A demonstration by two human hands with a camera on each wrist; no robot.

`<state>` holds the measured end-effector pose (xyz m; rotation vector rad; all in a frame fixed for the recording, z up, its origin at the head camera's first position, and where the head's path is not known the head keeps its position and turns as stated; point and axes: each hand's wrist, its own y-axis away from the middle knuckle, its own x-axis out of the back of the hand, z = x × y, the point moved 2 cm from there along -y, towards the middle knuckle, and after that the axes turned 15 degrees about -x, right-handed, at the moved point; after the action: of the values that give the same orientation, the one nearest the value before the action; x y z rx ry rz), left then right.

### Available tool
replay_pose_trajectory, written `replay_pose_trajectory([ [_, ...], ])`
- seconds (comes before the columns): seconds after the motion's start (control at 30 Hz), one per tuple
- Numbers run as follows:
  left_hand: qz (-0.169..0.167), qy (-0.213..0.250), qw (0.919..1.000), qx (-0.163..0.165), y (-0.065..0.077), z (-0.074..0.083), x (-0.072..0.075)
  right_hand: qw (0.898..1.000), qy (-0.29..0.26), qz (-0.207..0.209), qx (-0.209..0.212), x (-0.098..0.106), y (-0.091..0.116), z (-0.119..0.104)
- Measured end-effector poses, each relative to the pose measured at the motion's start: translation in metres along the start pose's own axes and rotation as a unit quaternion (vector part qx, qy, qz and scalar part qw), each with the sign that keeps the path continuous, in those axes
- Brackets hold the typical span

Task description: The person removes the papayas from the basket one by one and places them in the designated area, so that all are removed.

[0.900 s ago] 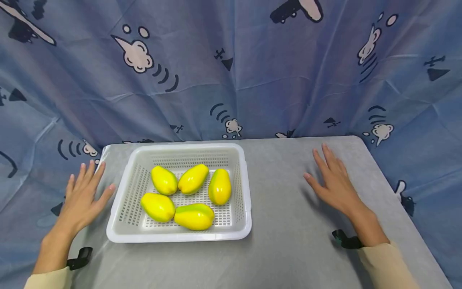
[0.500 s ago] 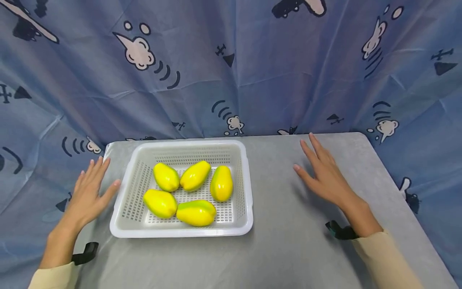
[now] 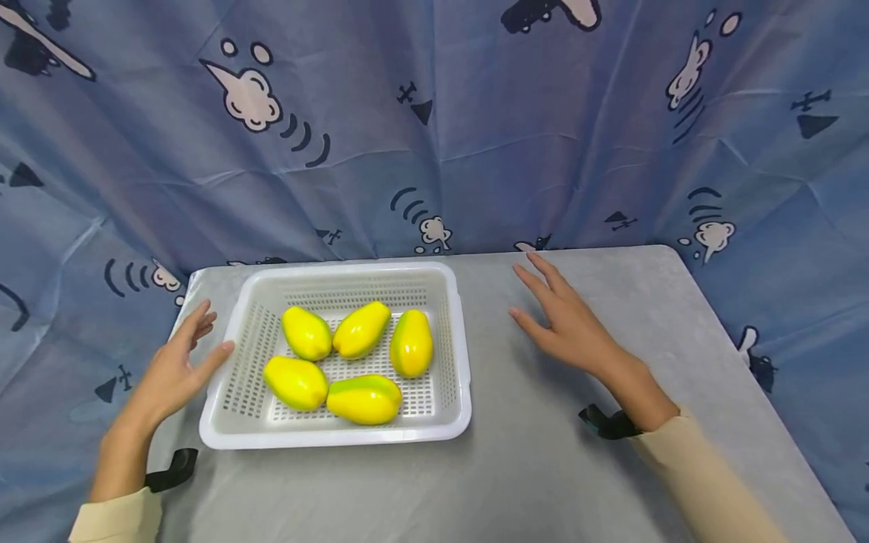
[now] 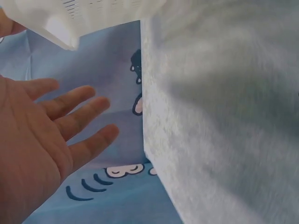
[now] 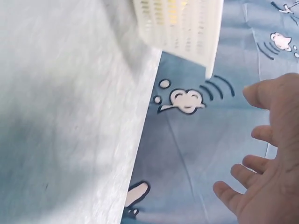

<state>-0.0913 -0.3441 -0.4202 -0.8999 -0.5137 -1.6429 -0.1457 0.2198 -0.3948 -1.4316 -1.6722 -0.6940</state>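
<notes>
In the head view a white plastic basket (image 3: 462, 377) with slotted walls stands on the table. Several glossy yellow-green fruits, papaya or mango in look, lie in it, among them one upright at the right (image 3: 411, 344) and one at the front (image 3: 364, 400). My left hand (image 3: 170, 377) is beside the basket's left rim, thumb towards it, fingers loosely bent and holding nothing. To the right of the basket, with a gap between, my right hand (image 3: 570, 324) hovers over the table with fingers spread and nothing in it. Both wrist views show bare palms, the left hand (image 4: 46, 135) and the right hand (image 5: 271, 163).
A grey cloth-like surface covers the table (image 3: 502, 483), with its far edge against a blue patterned curtain (image 3: 475, 136). Black straps with mounts (image 3: 173, 469) sit at both wrists.
My right hand has moved left towards the basket. The left hand has come slightly nearer the basket's left rim, its fingers turning inward. Basket and fruits keep their places on the table.
</notes>
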Motion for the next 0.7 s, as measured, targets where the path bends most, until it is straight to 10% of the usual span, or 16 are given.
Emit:
replay_pose_trajectory([
  [0.4, 0.002, 0.14, 0.9897, -0.031, 0.004, -0.006, -0.009, 0.999, -0.025, -0.047, 0.007, -0.013, -0.011, -0.042],
  [0.7, 0.01, 0.307, 0.9509, -0.04, 0.001, -0.018, -0.021, 0.994, -0.049, -0.096, 0.012, -0.02, -0.023, -0.07],
])
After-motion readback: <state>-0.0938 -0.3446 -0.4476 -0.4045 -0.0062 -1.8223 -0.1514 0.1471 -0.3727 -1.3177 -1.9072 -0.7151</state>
